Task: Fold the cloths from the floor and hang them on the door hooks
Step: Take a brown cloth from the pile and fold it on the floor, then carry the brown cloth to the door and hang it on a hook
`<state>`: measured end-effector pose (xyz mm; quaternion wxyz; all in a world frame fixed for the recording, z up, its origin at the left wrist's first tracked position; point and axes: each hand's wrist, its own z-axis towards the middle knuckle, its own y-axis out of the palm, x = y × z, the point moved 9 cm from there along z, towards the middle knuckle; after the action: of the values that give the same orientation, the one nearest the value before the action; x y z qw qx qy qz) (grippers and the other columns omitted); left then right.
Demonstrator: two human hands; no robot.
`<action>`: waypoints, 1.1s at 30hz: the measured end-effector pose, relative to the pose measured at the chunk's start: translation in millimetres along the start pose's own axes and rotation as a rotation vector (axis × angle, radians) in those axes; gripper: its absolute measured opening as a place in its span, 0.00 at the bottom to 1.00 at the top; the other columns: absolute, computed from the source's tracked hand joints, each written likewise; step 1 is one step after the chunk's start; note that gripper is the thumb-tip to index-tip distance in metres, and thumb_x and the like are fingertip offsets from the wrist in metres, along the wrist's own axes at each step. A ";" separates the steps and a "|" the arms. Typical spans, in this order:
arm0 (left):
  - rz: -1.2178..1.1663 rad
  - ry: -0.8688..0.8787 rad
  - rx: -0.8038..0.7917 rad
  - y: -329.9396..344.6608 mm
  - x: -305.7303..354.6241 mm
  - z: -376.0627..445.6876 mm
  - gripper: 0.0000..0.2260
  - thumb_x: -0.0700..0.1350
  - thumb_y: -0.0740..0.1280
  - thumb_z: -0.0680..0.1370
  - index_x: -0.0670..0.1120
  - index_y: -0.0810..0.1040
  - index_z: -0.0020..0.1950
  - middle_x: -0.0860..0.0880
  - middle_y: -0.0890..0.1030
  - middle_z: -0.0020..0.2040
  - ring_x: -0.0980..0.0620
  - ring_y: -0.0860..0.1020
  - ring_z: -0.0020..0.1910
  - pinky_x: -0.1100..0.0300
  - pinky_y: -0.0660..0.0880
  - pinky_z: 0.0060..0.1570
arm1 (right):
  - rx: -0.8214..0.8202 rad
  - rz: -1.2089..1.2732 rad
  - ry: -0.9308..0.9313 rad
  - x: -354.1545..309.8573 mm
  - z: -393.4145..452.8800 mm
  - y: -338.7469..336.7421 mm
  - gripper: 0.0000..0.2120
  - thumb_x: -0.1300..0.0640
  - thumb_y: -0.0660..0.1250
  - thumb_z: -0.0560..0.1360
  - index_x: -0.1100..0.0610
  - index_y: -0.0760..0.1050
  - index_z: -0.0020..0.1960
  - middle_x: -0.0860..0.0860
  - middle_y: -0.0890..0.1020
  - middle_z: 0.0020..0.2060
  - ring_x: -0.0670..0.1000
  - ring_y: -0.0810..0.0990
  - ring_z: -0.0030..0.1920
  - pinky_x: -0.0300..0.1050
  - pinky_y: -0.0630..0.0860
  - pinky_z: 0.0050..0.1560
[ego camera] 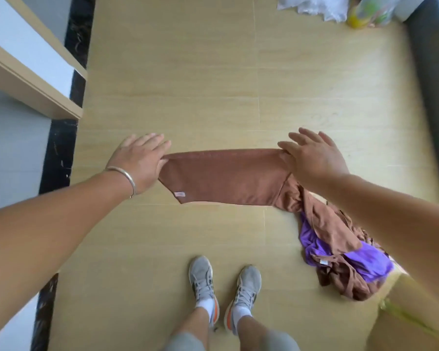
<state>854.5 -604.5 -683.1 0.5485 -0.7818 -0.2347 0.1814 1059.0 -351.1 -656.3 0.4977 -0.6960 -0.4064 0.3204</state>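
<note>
Brown cloth [226,177] stretched taut across mid-frame between both hands, above the wooden floor [188,84]. Left hand [140,163] at the cloth's left end, grip pinching the upper corner under the thumb, other fingers straight and spread. Right hand [314,158] at the right end, grip likewise pinching the corner, fingers extended. Heap of brown and purple cloths [345,257] lower right on the floor, touching the held cloth's trailing end. Grey shoes [223,282] bottom centre.
</note>
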 end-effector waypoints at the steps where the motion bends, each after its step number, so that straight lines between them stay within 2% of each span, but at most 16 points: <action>1: 0.007 -0.004 0.005 -34.7 0.9 -13.1 0.22 0.51 0.51 0.83 0.51 0.59 0.77 0.51 0.58 0.78 0.51 0.56 0.76 0.50 0.51 0.74 | 0.021 0.005 0.011 -1.6 -13.8 -33.7 0.22 0.43 0.46 0.82 0.46 0.69 0.71 0.49 0.67 0.73 0.51 0.57 0.76 0.54 0.52 0.75; 8: 0.049 -0.015 0.047 -230.8 -1.7 -86.9 0.21 0.51 0.49 0.84 0.53 0.57 0.78 0.52 0.55 0.79 0.54 0.53 0.77 0.46 0.47 0.74 | 0.110 -0.026 0.013 -7.2 -91.8 -229.6 0.22 0.43 0.46 0.82 0.44 0.67 0.71 0.49 0.66 0.74 0.51 0.55 0.76 0.53 0.50 0.75; 15: 0.131 -0.027 0.212 -411.3 -22.6 -120.4 0.21 0.53 0.47 0.84 0.56 0.55 0.78 0.57 0.54 0.78 0.56 0.49 0.77 0.40 0.42 0.74 | 0.311 -0.082 -0.007 -14.9 -123.4 -420.9 0.21 0.42 0.47 0.82 0.41 0.69 0.69 0.45 0.68 0.72 0.49 0.55 0.76 0.50 0.50 0.74; 19: 0.142 -0.057 0.338 -512.1 -44.1 -141.9 0.21 0.53 0.47 0.84 0.56 0.56 0.77 0.57 0.55 0.78 0.56 0.50 0.77 0.40 0.43 0.74 | 0.409 -0.088 -0.014 -25.6 -135.6 -514.5 0.20 0.41 0.46 0.82 0.39 0.70 0.67 0.43 0.69 0.71 0.49 0.55 0.76 0.52 0.52 0.75; 26: 0.175 -0.095 0.463 -647.7 -91.9 -177.6 0.21 0.52 0.44 0.84 0.56 0.56 0.77 0.57 0.54 0.78 0.55 0.48 0.77 0.37 0.42 0.73 | 0.579 -0.129 -0.051 -56.4 -149.0 -655.6 0.18 0.43 0.47 0.83 0.37 0.70 0.67 0.42 0.68 0.71 0.48 0.53 0.76 0.50 0.52 0.75; 33: 0.140 -0.102 0.599 -741.6 -124.8 -204.9 0.19 0.52 0.46 0.84 0.56 0.62 0.74 0.60 0.62 0.74 0.56 0.53 0.76 0.38 0.43 0.73 | 0.718 -0.221 -0.086 -84.0 -152.2 -741.3 0.17 0.45 0.48 0.83 0.38 0.70 0.68 0.40 0.71 0.68 0.50 0.55 0.76 0.49 0.53 0.73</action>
<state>737.9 -619.7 87.4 0.7282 -0.5896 -0.1436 0.3186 966.6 -362.1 99.4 0.7240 -0.4153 -0.3612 0.4158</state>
